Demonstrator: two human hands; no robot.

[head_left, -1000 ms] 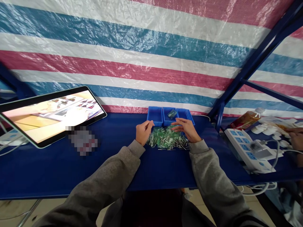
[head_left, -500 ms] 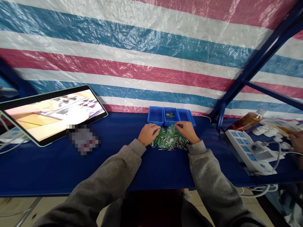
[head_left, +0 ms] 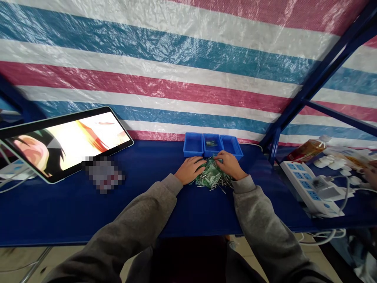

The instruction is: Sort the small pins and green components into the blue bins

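Note:
A loose heap of small green packets [head_left: 209,177] and thin metal pins [head_left: 223,183] lies on the blue tabletop between my hands. My left hand [head_left: 190,170] rests against the heap's left side, its fingers stretched over the edge. At the right back of the heap is my right hand [head_left: 231,165], fingers bent onto the packets; nothing plainly held shows in it. Just behind stand three blue bins: a left bin [head_left: 193,144], a middle bin [head_left: 217,151] with a few small green packets inside, and a right bin [head_left: 232,146].
A lit tablet screen [head_left: 73,141] leans at the left, with a blurred-out object [head_left: 106,175] before it. To the right are a white power strip [head_left: 306,184] with cables, a drink bottle [head_left: 309,149], white pieces [head_left: 331,162] and another person's hand [head_left: 370,173].
Both hands have pressed in on the heap, which is now narrower. My left hand has shifted slightly right with its fingers reaching farther over the packets. The picture on the screen has changed.

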